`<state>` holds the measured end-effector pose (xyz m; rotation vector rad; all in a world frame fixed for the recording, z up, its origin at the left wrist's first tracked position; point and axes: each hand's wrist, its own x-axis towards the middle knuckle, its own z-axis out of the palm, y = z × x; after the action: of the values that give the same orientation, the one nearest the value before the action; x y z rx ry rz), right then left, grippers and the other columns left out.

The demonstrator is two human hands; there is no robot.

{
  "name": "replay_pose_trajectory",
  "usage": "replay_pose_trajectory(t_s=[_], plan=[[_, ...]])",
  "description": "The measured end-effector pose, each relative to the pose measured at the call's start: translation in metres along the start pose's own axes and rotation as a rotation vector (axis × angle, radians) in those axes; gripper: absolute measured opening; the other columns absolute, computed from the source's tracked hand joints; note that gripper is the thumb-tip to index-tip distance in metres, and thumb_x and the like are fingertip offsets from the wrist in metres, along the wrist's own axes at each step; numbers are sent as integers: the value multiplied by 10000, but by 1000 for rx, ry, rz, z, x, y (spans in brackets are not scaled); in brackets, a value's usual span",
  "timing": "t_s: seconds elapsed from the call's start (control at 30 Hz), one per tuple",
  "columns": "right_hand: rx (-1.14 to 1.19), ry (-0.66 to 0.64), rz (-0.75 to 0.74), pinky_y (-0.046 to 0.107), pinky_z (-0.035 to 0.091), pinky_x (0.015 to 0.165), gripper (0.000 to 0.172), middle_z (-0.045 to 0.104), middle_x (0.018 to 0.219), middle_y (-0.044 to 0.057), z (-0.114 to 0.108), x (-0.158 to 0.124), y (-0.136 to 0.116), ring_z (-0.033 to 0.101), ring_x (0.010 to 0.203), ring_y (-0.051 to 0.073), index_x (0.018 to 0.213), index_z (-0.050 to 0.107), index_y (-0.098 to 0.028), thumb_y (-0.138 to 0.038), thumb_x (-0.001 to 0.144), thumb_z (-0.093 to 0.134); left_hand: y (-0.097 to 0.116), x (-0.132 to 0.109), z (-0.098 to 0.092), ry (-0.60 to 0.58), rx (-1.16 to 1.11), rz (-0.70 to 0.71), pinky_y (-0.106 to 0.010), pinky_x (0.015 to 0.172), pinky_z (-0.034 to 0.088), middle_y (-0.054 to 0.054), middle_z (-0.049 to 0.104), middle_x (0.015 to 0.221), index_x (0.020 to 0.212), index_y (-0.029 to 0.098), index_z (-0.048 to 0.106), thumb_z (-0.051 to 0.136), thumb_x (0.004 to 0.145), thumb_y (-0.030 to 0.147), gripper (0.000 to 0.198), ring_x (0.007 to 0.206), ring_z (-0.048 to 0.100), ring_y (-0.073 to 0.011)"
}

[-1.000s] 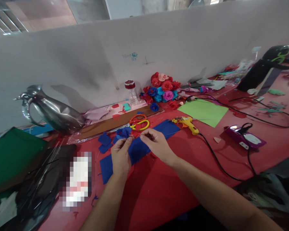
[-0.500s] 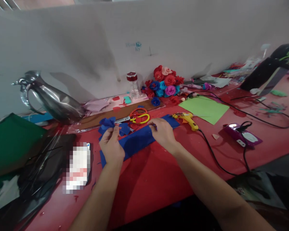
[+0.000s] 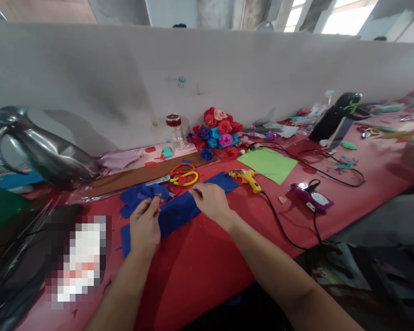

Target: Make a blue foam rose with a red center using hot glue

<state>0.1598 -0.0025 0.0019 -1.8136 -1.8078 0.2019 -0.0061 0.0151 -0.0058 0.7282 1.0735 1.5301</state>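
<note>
My left hand (image 3: 145, 225) is closed, its thumb and finger pinching a blue flower-shaped piece (image 3: 151, 192) with loose petals. More blue pieces (image 3: 128, 198) lie right behind it. A long blue strip (image 3: 179, 214) stretches across the table beneath both hands. Over that strip, my right hand (image 3: 212, 201) is closed with its fingertips pressed together; a small dark bit shows at them, too small to name. Scissors (image 3: 182, 178) with orange and yellow handles rest just beyond the hands. To the right of them lies a yellow glue gun (image 3: 246, 178).
Finished flowers (image 3: 219, 128) are heaped by the wall, beside a lidded glass jar (image 3: 175, 133). A metal jug (image 3: 51, 151) leans at the left. Rightward are a green sheet (image 3: 271, 163), a purple power socket (image 3: 312, 196) with cords, and a black bottle-like object (image 3: 331, 119).
The view has swung right and up, shifting everything leftward. My left hand has lowered the blue flower-shaped piece closer to the other blue pieces. My right hand stays pinched above the strip.
</note>
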Motion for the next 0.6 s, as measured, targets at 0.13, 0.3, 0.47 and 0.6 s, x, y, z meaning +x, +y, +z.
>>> replay_pose_trajectory(t_s=[0.13, 0.3, 0.47, 0.6], plan=[[19, 35, 9, 297, 424, 638, 187, 736, 824, 91, 2, 1, 5, 657, 752, 222, 862, 711, -194, -242, 891, 533, 4, 8, -10, -20, 43, 86, -192, 551, 375, 31, 609, 596, 567, 158, 618, 821, 489, 245, 233, 564, 480, -65], [119, 108, -126, 334, 449, 792, 166, 723, 859, 86, 11, 1, 11, 625, 828, 215, 873, 694, -177, -97, 827, 556, 7, 21, -21, 160, -10, 196, -194, 540, 344, 54, 580, 569, 580, 159, 582, 813, 494, 285, 277, 536, 449, -56], [148, 26, -154, 339, 437, 855, 180, 725, 918, 64, 33, 0, 3, 617, 879, 209, 910, 695, -189, -101, 794, 590, -3, 28, -22, 248, -35, 190, -208, 529, 338, 60, 574, 566, 593, 160, 589, 806, 491, 323, 289, 511, 436, -57], [93, -94, -91, 330, 402, 921, 175, 717, 990, 71, 54, 12, -17, 605, 982, 211, 968, 690, -185, -195, 804, 629, 0, 23, -19, 105, -117, 175, -213, 617, 412, 45, 588, 581, 583, 165, 572, 827, 499, 298, 299, 590, 524, -81]])
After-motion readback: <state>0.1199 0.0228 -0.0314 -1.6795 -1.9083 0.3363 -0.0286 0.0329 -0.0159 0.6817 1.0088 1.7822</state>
